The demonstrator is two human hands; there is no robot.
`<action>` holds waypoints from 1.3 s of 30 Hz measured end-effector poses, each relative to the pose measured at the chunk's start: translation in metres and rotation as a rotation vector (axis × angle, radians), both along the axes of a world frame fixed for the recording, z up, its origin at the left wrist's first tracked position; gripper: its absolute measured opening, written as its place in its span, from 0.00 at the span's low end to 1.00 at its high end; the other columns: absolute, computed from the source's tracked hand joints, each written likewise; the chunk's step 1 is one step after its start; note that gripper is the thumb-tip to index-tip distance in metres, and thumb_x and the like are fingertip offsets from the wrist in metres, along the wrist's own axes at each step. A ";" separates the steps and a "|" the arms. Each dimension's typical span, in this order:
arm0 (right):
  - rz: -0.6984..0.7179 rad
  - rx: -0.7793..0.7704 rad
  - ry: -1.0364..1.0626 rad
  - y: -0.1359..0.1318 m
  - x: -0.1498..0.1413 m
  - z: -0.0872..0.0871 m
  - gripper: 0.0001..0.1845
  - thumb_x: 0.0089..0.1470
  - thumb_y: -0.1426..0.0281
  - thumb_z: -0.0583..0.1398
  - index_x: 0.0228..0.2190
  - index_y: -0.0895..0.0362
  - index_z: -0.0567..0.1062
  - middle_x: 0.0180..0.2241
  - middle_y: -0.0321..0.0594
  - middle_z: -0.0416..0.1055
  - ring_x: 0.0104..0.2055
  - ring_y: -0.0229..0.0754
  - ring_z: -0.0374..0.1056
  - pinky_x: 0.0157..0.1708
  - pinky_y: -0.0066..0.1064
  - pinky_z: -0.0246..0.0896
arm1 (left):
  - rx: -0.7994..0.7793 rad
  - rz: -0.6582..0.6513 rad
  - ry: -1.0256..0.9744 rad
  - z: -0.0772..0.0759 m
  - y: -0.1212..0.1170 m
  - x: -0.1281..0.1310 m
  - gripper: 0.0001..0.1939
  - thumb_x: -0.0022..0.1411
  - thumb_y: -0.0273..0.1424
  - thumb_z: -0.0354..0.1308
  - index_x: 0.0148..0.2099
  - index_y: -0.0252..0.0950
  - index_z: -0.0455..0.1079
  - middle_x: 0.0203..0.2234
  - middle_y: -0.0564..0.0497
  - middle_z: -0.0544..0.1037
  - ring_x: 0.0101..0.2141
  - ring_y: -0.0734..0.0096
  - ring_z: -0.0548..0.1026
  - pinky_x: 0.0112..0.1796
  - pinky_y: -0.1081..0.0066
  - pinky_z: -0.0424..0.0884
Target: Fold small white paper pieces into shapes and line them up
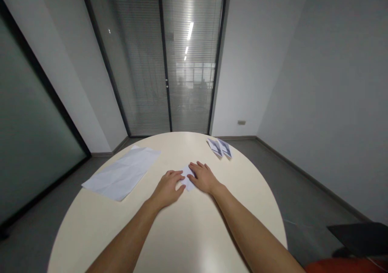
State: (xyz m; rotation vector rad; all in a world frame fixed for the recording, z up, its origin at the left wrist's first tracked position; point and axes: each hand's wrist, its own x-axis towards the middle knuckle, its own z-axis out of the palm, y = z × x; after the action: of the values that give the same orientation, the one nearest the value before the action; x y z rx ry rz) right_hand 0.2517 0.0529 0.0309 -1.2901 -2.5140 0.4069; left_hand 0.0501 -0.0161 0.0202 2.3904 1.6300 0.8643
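Observation:
A small piece of white paper (188,179) lies on the round table between my hands, partly covered by them. My left hand (170,187) rests at its left edge, fingertips on the paper, thumb spread apart. From the right, my right hand (203,177) lies over the paper's other side with its fingers stretched out. Both hands are open and press down rather than grip. Whether the paper is folded under the fingers, I cannot tell.
A large creased white sheet (124,174) lies on the left of the cream round table (182,240). Two small folded paper pieces (220,148) with dark printing sit at the far right edge. Beyond are glass doors (166,63) with blinds; a dark flat object (360,236) is at lower right.

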 end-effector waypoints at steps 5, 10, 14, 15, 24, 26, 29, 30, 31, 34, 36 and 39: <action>0.014 0.017 0.011 0.002 0.001 0.000 0.33 0.63 0.53 0.56 0.64 0.55 0.66 0.67 0.47 0.58 0.70 0.60 0.48 0.67 0.56 0.42 | -0.005 0.009 0.016 -0.001 0.001 -0.001 0.16 0.63 0.33 0.61 0.52 0.39 0.77 0.55 0.45 0.77 0.55 0.55 0.71 0.58 0.55 0.67; 0.059 -0.050 -0.012 0.005 0.005 -0.002 0.50 0.53 0.41 0.60 0.66 0.57 0.61 0.70 0.52 0.52 0.72 0.66 0.42 0.67 0.62 0.34 | 0.010 0.003 0.034 -0.003 0.002 -0.005 0.16 0.64 0.33 0.59 0.53 0.40 0.77 0.55 0.46 0.77 0.55 0.56 0.71 0.58 0.56 0.68; 0.077 -0.077 -0.027 0.006 0.007 -0.003 0.58 0.47 0.37 0.61 0.67 0.59 0.58 0.70 0.53 0.49 0.72 0.68 0.38 0.68 0.62 0.29 | 0.004 -0.018 0.058 -0.004 0.004 -0.008 0.18 0.63 0.28 0.57 0.54 0.39 0.77 0.57 0.47 0.76 0.56 0.56 0.70 0.59 0.56 0.67; 0.078 -0.081 -0.030 0.006 0.007 -0.003 0.59 0.46 0.36 0.62 0.68 0.60 0.58 0.71 0.54 0.48 0.72 0.68 0.38 0.68 0.62 0.29 | -0.002 -0.021 0.061 -0.004 0.004 -0.009 0.18 0.63 0.27 0.57 0.54 0.39 0.77 0.57 0.47 0.76 0.56 0.56 0.70 0.59 0.56 0.66; 0.135 -0.079 -0.015 0.006 0.011 -0.009 0.59 0.46 0.37 0.62 0.69 0.57 0.55 0.72 0.54 0.43 0.73 0.65 0.35 0.68 0.60 0.28 | -0.003 0.037 0.033 -0.001 0.005 -0.004 0.13 0.66 0.37 0.59 0.49 0.38 0.77 0.51 0.45 0.79 0.52 0.56 0.72 0.55 0.57 0.67; 0.151 -0.078 -0.010 0.007 0.012 -0.010 0.58 0.47 0.37 0.62 0.69 0.56 0.55 0.72 0.53 0.44 0.73 0.65 0.36 0.68 0.61 0.29 | 0.000 0.057 0.050 0.001 0.004 -0.004 0.12 0.65 0.35 0.60 0.48 0.39 0.76 0.48 0.46 0.80 0.50 0.57 0.73 0.53 0.58 0.68; 0.163 -0.067 -0.001 0.010 0.015 -0.011 0.53 0.52 0.39 0.60 0.68 0.57 0.58 0.71 0.54 0.47 0.72 0.65 0.40 0.68 0.60 0.34 | 0.001 0.092 0.079 0.003 0.004 -0.004 0.10 0.64 0.33 0.61 0.47 0.39 0.75 0.45 0.46 0.80 0.47 0.57 0.74 0.50 0.59 0.68; 0.161 -0.055 0.005 0.011 0.016 -0.012 0.50 0.55 0.41 0.59 0.67 0.57 0.59 0.70 0.54 0.49 0.72 0.64 0.41 0.68 0.59 0.36 | 0.001 0.102 0.083 0.004 0.004 -0.004 0.09 0.64 0.33 0.61 0.46 0.39 0.75 0.44 0.46 0.80 0.46 0.57 0.74 0.50 0.59 0.68; 0.155 -0.038 0.011 0.012 0.017 -0.012 0.46 0.57 0.43 0.58 0.67 0.58 0.60 0.70 0.55 0.50 0.72 0.63 0.42 0.68 0.57 0.38 | 0.000 0.109 0.083 0.004 0.003 -0.005 0.09 0.64 0.33 0.61 0.46 0.39 0.75 0.44 0.46 0.80 0.46 0.57 0.74 0.50 0.59 0.68; 0.093 0.023 0.020 0.016 0.021 -0.013 0.37 0.63 0.51 0.56 0.65 0.59 0.64 0.68 0.55 0.55 0.71 0.59 0.46 0.67 0.54 0.41 | -0.004 0.097 0.063 0.003 0.003 -0.005 0.09 0.65 0.32 0.60 0.47 0.38 0.75 0.44 0.46 0.79 0.47 0.58 0.74 0.51 0.59 0.69; 0.028 0.062 0.023 0.019 0.022 -0.014 0.31 0.64 0.56 0.56 0.63 0.57 0.66 0.67 0.54 0.58 0.70 0.57 0.50 0.67 0.54 0.42 | -0.007 0.069 0.037 0.001 0.004 -0.005 0.10 0.65 0.31 0.59 0.48 0.38 0.75 0.46 0.46 0.79 0.49 0.59 0.74 0.53 0.60 0.68; -0.014 0.123 0.040 0.021 0.023 -0.015 0.25 0.65 0.63 0.56 0.60 0.55 0.69 0.64 0.52 0.63 0.68 0.54 0.54 0.66 0.53 0.44 | -0.026 0.027 -0.002 -0.003 0.005 -0.006 0.12 0.67 0.30 0.57 0.50 0.39 0.76 0.50 0.46 0.78 0.52 0.60 0.74 0.56 0.60 0.68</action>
State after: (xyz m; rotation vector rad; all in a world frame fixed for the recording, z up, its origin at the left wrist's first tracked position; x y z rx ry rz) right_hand 0.2748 0.0736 0.0163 -1.2404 -2.4536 0.2674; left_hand 0.0442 -0.0112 0.0167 2.3552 1.6663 0.8439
